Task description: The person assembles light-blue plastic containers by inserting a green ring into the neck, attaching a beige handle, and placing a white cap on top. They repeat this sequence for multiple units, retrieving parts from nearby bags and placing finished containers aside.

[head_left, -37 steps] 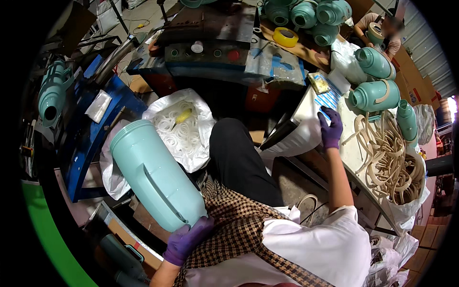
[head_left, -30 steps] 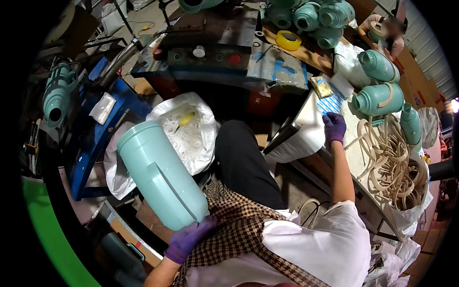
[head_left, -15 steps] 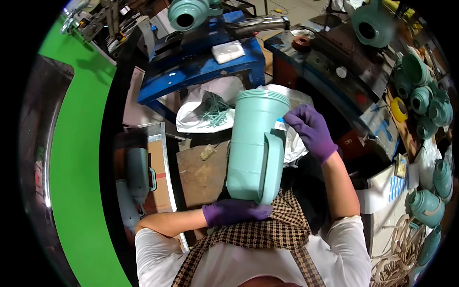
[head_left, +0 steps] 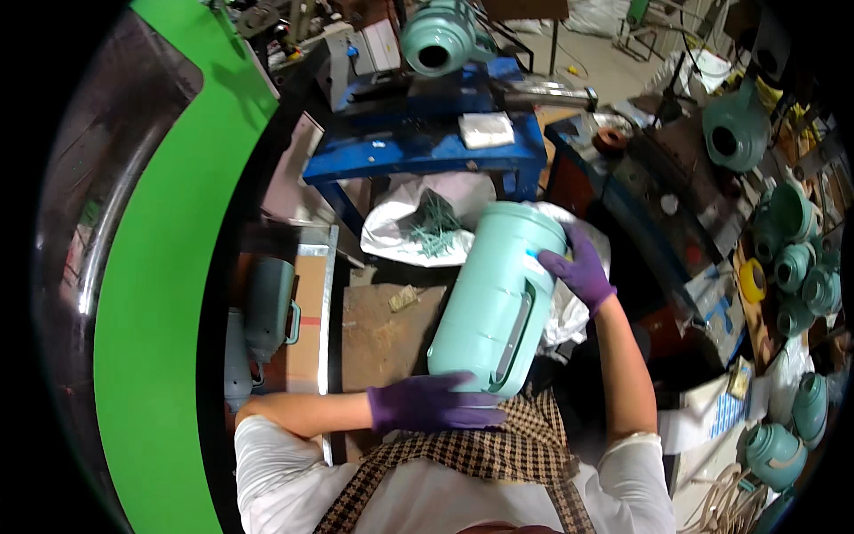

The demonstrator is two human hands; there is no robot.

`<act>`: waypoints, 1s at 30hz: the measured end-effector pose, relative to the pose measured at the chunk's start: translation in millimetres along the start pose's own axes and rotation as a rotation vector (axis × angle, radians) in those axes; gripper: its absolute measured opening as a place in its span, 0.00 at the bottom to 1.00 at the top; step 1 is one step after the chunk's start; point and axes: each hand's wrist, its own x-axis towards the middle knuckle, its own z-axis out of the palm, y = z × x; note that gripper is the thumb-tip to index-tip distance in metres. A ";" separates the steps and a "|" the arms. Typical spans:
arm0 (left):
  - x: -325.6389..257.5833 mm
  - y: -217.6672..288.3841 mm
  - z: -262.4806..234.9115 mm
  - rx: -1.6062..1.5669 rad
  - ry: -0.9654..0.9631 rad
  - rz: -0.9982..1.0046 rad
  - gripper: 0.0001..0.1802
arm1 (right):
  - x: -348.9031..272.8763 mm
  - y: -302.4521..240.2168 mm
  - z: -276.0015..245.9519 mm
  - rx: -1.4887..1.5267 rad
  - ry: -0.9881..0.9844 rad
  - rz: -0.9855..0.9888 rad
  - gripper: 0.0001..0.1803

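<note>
A pale green plastic thermos shell (head_left: 485,298) with a long side handle leans in front of me, its rim up and tilted to the right. My left hand (head_left: 436,402), in a purple glove, supports its base with fingers stretched out along the bottom. My right hand (head_left: 583,267), also gloved in purple, grips the shell at its upper right side, just below the rim. A small blue and white label (head_left: 534,260) is stuck beside the right fingers. Part of the right hand's grip is hidden behind the shell.
A white sack (head_left: 391,227) of green plastic scraps lies under a blue bench (head_left: 427,160). To the left, grey-green thermos shells (head_left: 269,307) rest by a carton (head_left: 308,343). Several green parts (head_left: 794,264) and a yellow tape roll (head_left: 753,280) are stacked at right.
The shell has tilted to the right from nearly upright. My right hand, pinched near the label before, now grips the shell's upper side. My left fingers have spread at its base.
</note>
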 end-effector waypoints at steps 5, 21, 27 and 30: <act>-55.5 10.6 -34.8 -0.004 0.289 -0.331 0.45 | -26.9 54.9 21.5 0.345 0.334 0.204 0.17; -83.5 12.7 -25.6 -0.822 1.625 -0.853 0.53 | 318.0 -111.5 78.6 -1.080 0.172 -0.200 0.26; -106.5 -15.3 -88.2 -0.512 1.692 -0.873 0.48 | 107.3 -102.3 65.2 -0.594 0.509 -1.028 0.15; -77.7 -80.8 -136.6 -0.433 1.425 -0.779 0.45 | -52.9 -75.9 -37.9 -0.441 0.358 -0.824 0.27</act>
